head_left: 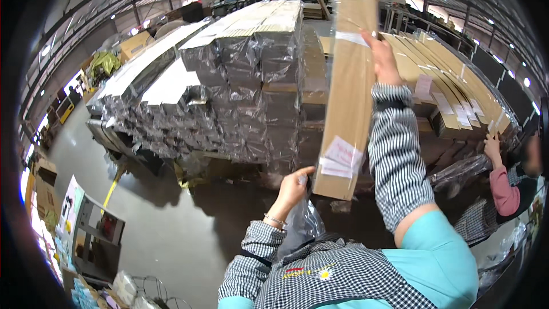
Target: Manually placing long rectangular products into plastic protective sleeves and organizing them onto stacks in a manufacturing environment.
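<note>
a long carton held upright between two hands

the person's right hand [383, 63] grips the right edge of a long cardboard carton [350, 94] well above the other hand, one fingertip pressed on the near face; the remaining fingers are partly hidden, so their exact curl cannot be told. the person's left hand [293, 191] is at the carton's lower left corner, thumb and forefinger pressed together, seemingly pinching clear film [303, 223] that hangs loose below the fingers.

the carton stands nearly upright, slightly tilted, between the two sets of fingers. the high hold probably bears the weight and keeps so long a piece from tipping, while the low one likely steadies the end and keeps the slack film gathered.

paper slips [341, 157] lie on the carton's face just right of the left fingertips, perhaps there so they stay readable. beyond the left fingers, film-wrapped bundles [240, 63] are stacked in rows, presumably to lie stable. right of the right fingers lie flat cardboard lengths [429, 71], and well apart, a co-worker's hand [492, 149] touches their near end.
</note>
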{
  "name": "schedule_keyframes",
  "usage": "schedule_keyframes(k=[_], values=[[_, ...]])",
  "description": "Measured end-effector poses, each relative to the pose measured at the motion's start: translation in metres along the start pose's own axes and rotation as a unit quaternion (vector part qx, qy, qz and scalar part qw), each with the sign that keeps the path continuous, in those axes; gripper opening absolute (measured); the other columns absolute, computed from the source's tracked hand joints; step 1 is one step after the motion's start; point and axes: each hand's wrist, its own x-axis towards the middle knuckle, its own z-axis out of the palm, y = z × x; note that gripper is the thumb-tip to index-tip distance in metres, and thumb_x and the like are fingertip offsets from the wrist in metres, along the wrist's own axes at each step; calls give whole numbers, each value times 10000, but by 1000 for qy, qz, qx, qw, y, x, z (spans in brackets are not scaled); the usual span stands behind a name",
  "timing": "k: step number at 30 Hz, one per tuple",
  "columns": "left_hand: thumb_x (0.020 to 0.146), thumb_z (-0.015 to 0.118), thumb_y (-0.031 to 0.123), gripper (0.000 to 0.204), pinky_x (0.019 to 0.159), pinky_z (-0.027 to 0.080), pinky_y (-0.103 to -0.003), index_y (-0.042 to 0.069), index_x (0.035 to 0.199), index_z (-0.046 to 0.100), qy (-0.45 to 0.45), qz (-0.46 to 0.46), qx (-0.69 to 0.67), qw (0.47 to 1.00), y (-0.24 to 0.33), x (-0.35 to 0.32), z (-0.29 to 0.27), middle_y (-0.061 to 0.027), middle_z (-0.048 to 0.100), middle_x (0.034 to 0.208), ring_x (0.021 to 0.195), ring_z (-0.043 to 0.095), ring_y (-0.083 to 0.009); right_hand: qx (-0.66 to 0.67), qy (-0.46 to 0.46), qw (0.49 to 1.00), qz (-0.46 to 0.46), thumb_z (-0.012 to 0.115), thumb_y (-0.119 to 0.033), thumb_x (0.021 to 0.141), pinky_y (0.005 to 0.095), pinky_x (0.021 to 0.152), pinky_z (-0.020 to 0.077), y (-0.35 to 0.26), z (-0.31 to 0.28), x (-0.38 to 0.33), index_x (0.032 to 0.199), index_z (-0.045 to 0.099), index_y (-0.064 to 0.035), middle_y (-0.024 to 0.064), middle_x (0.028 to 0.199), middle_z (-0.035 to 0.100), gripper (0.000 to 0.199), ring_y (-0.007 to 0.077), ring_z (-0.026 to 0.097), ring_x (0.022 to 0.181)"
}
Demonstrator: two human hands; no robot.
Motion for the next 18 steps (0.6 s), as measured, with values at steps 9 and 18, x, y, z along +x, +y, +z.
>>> schedule_keyframes(k=[9,18], values=[[899,504,27,388,933,529,-388,89,1246,667,6,-86,83,993,-29,-3,-45,-173,694,1177,1128,657,-335,38,-99,972,210,667,-309,957,360,914,541,170,22,177,1277,588,37,153,1222,678,478,222,668,1060],[948,576,157,414,856,514,-358,58,1350,556,-49,-76,19,996,-20,42,-12,-188,704,1111,968,669,-266,-189,75,972,119,338,-585,1045,348,1084,380,376,-134,202,1334,596,22,143,1320,637,720,231,574,1224]])
